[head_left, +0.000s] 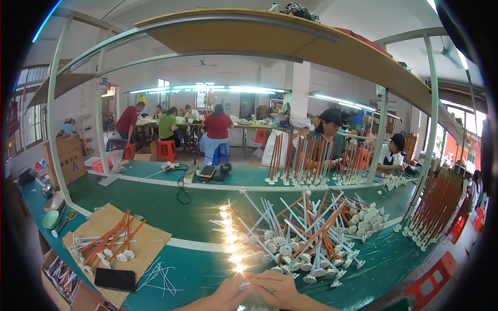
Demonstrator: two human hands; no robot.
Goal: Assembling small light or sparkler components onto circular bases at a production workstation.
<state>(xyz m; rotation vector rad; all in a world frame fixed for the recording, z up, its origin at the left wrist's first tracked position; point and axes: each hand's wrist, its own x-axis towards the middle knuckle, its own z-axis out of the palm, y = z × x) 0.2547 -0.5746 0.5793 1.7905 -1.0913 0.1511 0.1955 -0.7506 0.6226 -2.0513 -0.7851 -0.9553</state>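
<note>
At the lower middle, my left hand [228,294] and my right hand [275,290] come together, fingers closed around the near end of a lit light stick [230,238]. Its bright warm lights run away from my fingers in a row, and the glare hides its stem. A small white round piece shows between the fingertips. Right beside my hands lies a big loose heap of sticks [311,236], white and orange-brown, with white round ends. More orange-brown and white sticks [116,241] lie on a flat cardboard sheet [150,236] to the left.
Near the cardboard are a black phone [115,279], thin white strips [158,276], scissors [69,217] and a green dish [51,220]. Upright sticks [311,160] stand across the green table [197,194]; more stand in a rack [433,207] at right. Co-workers sit beyond, under an overhead shelf [244,33].
</note>
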